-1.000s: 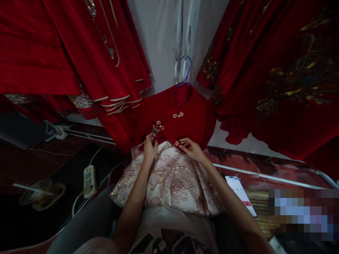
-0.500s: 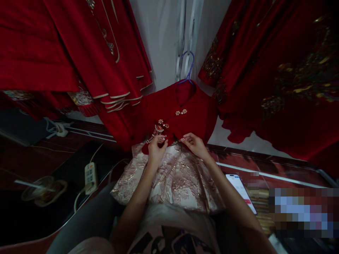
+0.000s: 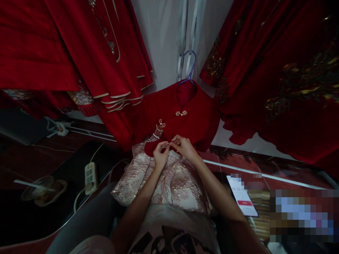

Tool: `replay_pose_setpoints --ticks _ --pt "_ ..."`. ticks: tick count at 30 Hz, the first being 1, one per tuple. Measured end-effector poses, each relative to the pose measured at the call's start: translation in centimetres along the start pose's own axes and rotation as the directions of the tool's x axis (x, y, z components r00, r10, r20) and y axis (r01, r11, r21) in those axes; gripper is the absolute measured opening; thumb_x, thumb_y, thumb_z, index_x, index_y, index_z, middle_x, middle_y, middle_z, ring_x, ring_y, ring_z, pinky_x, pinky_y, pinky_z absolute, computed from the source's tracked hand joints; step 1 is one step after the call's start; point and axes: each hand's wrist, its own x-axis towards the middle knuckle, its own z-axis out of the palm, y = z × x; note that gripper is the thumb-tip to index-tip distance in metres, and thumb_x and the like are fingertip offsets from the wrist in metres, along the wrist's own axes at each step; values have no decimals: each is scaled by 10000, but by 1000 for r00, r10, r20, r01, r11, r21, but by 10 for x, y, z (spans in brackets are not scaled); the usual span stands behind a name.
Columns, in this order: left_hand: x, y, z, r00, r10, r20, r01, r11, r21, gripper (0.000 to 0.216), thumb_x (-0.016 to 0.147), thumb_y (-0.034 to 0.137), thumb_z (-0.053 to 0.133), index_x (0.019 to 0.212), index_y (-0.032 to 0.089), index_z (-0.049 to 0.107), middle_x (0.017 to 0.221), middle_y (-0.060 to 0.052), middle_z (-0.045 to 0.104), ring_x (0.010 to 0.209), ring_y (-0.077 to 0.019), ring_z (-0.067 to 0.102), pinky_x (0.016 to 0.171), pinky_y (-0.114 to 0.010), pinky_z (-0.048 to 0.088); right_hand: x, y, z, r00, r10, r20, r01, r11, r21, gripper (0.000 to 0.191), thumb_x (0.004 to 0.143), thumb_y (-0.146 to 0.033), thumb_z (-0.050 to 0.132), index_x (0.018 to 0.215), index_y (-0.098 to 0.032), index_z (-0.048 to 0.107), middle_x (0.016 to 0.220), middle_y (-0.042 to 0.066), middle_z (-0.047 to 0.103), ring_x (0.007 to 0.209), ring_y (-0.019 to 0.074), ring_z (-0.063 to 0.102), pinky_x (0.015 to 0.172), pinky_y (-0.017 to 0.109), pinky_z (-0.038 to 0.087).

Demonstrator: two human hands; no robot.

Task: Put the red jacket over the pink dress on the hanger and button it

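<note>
A red jacket (image 3: 169, 102) with gold-and-pearl ornaments hangs on a purple hanger (image 3: 191, 70) in front of me. Across its upper front lies a flower-shaped beaded clasp (image 3: 181, 113). A beaded tassel ornament (image 3: 158, 129) dangles on its left side. At the lower front opening, my left hand (image 3: 161, 152) and my right hand (image 3: 182, 146) meet, fingertips pinched on a small beaded clasp (image 3: 170, 143), mostly hidden by the fingers. Beneath the hands, a pale pink-and-gold brocade skirt (image 3: 182, 187) spreads over my lap.
Red garments (image 3: 111, 70) hang to the left and embroidered red ones (image 3: 265, 88) to the right. A power strip (image 3: 90, 178) and a plastic cup with a straw (image 3: 39, 188) are at left. A phone (image 3: 243, 197) lies at right.
My right hand has moved left, closing the gap to my left hand. My left hand has shifted slightly right and down. The jacket's lower front edges are now drawn together.
</note>
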Motion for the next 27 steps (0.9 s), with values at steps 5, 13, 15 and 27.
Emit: replay_pose_setpoints --ticks 5,13,15,27 --pt "-1 4 1 999 -44 32 47 994 -101 312 749 337 710 1004 163 665 977 -86 713 893 -163 677 872 -339 546 -1 6 0 997 3 -77 -3 1000 -1 110 809 -278 644 863 -183 637 778 31 705 646 132 656 600 230 512" --pt "-1 4 1 995 -94 15 95 982 -166 261 734 299 724 939 139 701 927 -82 736 844 -150 691 826 -297 552 -6 4 4 996 7 -86 -7 1000 -9 126 835 -252 620 916 -168 667 850 52 731 739 148 691 685 239 524" --pt "-1 2 0 998 -64 19 66 989 -133 243 751 296 708 939 143 703 924 -79 736 841 -151 691 825 -300 551 -6 3 4 996 4 -84 -8 999 -42 129 847 -234 598 931 -164 665 863 61 730 751 154 692 688 242 521" --pt "-6 4 1 987 140 82 -150 979 138 171 826 232 606 989 178 605 920 -50 662 823 -129 630 799 -286 514 -3 8 -7 996 -25 -85 17 995 -98 148 841 -244 579 955 -167 637 886 55 687 682 123 640 641 235 512"
